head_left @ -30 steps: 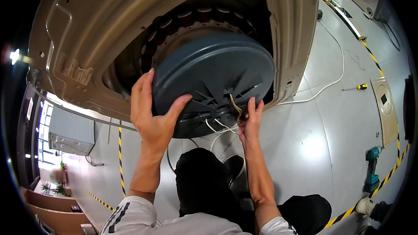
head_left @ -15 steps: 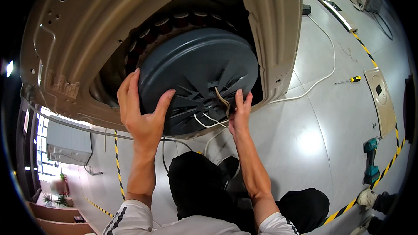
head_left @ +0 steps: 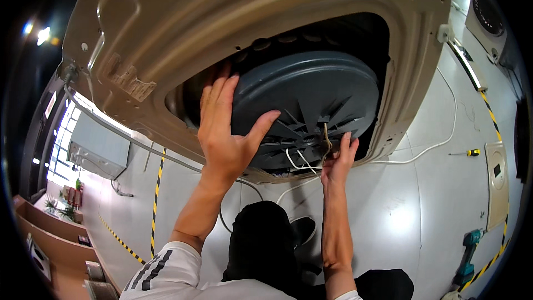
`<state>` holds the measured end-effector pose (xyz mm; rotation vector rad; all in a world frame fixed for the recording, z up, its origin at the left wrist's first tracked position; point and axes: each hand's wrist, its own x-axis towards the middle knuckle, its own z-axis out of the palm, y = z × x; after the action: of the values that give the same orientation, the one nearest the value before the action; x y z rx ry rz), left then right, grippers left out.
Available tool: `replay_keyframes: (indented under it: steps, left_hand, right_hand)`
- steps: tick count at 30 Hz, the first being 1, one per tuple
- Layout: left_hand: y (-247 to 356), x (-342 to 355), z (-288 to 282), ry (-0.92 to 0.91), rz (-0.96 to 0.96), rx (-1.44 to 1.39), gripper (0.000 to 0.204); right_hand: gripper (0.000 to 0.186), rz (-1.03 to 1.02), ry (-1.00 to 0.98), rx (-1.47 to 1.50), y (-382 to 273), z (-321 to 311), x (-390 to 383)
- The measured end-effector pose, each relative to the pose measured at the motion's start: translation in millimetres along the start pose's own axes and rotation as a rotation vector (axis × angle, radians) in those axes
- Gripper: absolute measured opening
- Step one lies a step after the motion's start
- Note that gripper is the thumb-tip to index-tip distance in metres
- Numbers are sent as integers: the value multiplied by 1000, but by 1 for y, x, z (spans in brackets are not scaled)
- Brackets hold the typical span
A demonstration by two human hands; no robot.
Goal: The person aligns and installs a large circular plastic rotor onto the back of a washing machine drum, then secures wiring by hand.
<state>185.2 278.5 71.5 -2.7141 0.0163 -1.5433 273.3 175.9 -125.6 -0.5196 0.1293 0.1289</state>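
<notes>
A: Pressing your left hand flat on that grey round drum back, fingers spread wide over its left rim, thumb out on the face — good. My judgement: keep the palm bearing evenly so the disc doesn't tip inside the beige metal cabinet opening

B: And your right hand?

A: It sits low, under the ribbed hub, fingers loosely closed around the white and tan wires. You'd do well to hold them lightly and clear of the cabinet's lower edge, just beneath your knuckles, which looks sharp enough to nick them

B: How does the drum back look?

A: Dark blue-grey, smooth, with raised ribs fanning out just above your right fingertips. It fills most of the opening, right beyond both your hands. A yellow-handled screwdriver lies on the grey floor, well off to your right
</notes>
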Motion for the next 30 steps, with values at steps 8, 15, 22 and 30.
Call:
replay_keyframes:
  steps: [8,15,22,30]
  left_hand:
    - [-8,5,1,23,-6,-45,59]
    - [-14,9,2,20,-34,-70,58]
    - [-16,15,7,80,-14,-38,56]
    - [-10,-1,8,10,-24,105,54]
  right_hand:
    - [34,-19,5,6,-4,10,-2]
    - [26,-27,9,6,-4,10,0]
    - [42,80,-52,5,-5,14,7]
    - [43,-39,-131,-166,2,14,11]
